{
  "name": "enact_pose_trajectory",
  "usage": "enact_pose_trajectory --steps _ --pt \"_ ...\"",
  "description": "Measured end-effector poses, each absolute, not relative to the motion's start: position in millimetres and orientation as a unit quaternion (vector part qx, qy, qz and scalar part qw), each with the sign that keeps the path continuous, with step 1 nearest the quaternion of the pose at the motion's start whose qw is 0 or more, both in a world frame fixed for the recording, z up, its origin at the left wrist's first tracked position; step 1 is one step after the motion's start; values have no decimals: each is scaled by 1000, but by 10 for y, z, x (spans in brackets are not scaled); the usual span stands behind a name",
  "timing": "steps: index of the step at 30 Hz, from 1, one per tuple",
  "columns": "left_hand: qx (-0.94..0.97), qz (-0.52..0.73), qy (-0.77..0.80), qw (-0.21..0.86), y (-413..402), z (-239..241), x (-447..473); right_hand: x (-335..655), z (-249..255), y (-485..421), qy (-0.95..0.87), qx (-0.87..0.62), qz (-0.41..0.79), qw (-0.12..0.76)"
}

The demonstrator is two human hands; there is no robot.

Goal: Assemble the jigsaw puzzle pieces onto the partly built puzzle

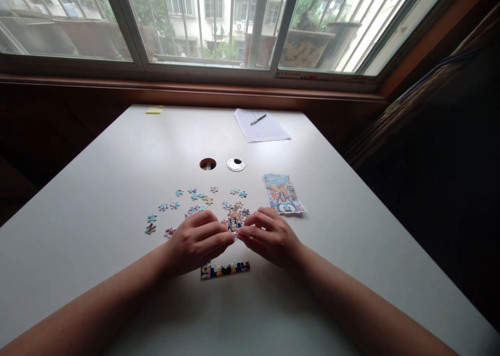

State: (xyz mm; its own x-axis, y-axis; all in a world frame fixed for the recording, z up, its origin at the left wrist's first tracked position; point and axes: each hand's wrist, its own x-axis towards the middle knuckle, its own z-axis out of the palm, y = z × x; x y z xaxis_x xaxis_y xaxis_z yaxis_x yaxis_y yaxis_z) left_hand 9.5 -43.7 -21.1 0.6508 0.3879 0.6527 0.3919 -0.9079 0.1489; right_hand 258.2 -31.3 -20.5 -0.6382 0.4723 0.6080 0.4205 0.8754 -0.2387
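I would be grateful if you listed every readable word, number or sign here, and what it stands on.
"BLUCY", or close to it: top of the colourful rectangular picture sheet.
Too small to read: faint marks on the white rectangular paper.
Also too small: any marks on the red-patched strip along the grey window frame.
No lettering is legible on the small multicoloured puzzle pieces.

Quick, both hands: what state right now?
Left hand: curled, tips at a small piece; whether it grips cannot be told.
Right hand: closed, apparently pinching that piece.
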Motion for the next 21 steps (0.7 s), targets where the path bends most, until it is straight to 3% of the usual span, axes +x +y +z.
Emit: enact_pose_trajectory --steps 8,21 --pt "-923 -305 -208 112 -480 -138 64 2607 -186 -344 -907 -231 31 351" --pt "-915 -353 -190 53 -487 -121 97 2622 -120 -371 -918 -188 7 349"
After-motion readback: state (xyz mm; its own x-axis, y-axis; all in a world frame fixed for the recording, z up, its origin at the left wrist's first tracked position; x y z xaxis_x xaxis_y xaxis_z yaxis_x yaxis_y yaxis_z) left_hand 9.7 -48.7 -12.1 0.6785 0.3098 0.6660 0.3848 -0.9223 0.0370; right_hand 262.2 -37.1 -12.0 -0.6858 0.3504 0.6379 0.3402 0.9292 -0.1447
